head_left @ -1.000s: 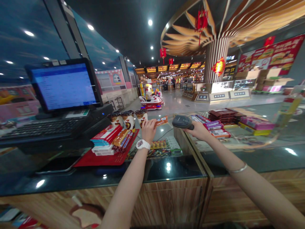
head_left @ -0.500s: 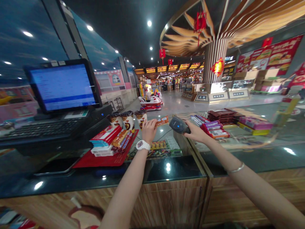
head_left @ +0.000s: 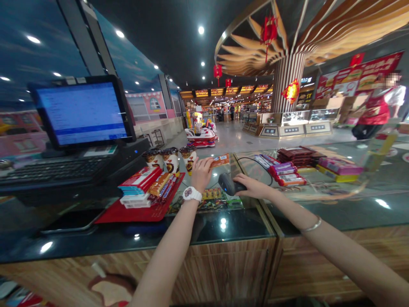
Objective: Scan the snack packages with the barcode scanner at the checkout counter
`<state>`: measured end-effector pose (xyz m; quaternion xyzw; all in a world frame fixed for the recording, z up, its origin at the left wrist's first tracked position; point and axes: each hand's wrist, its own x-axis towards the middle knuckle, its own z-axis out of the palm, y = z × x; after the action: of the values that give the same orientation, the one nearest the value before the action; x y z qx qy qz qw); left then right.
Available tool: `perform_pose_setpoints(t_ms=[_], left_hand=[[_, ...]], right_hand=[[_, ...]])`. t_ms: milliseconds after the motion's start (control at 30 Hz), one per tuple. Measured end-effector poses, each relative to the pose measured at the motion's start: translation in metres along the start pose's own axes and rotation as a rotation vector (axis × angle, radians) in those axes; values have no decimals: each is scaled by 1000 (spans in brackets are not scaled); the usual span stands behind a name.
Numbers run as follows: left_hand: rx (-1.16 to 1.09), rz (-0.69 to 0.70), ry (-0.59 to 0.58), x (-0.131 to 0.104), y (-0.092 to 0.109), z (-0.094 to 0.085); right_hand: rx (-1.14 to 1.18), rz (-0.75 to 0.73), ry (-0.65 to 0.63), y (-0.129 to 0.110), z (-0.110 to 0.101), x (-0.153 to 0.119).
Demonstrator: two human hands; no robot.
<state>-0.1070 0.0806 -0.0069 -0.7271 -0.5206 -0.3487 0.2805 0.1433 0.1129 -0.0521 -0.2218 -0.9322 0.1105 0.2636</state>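
My left hand (head_left: 202,174), with a white watch on its wrist, is closed on an orange-wrapped snack bar (head_left: 221,160) above the glass counter. Most of the bar sticks out to the right of my fingers. My right hand (head_left: 252,186) grips the handle of a dark barcode scanner (head_left: 227,184), whose head points left, a little below the bar. A small blue light shows on the scanner, and its cable (head_left: 271,170) loops behind my right hand. Just left of my left hand stand several lidded cups (head_left: 188,160) with brown and white sides.
Stacked packets (head_left: 140,181) and candy rolls lie on a red mat (head_left: 128,215) at left, beside a monitor (head_left: 83,113) and keyboard (head_left: 57,166). Right of the scanner are purple-wrapped packs (head_left: 283,168), brown packets (head_left: 297,155) and flat boxes (head_left: 341,168). A person in a red apron (head_left: 377,106) is beyond the counter.
My right hand has brought the scanner left and down, and its cable now shows as a loop. My left hand still holds the bar, barely moved. A person has appeared at far right.
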Motion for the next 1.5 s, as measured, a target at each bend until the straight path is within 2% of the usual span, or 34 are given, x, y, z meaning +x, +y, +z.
perform_pose_setpoints(t_ms=[333,500,633,800,1000,1200,1333,1500], left_hand=[[-35,45,-17,0,4,2],[-36,56,-13,0,4,2],[-33,66,-13,0,5,1],[-53,75,-4,2,12,-1],[-95,110,3,4,32,-7],[-147,206,-2,8,55,-8],[-185,255,-10,13,76,-7],[-249,299,-25,22,114,2]], right_hand=[[-125,-1,-2,-5,13,8],[-115,9,25,-9,12,10],[-72,-17,192,-15,5,11],[-182,-32,465,-18,-5,10],[-459,-41,546,-23,-11,11],[-584,-27,517,-32,-19,7],[-586,-2,499,-32,-36,-13],[-639,25,508,-22,-59,-50]])
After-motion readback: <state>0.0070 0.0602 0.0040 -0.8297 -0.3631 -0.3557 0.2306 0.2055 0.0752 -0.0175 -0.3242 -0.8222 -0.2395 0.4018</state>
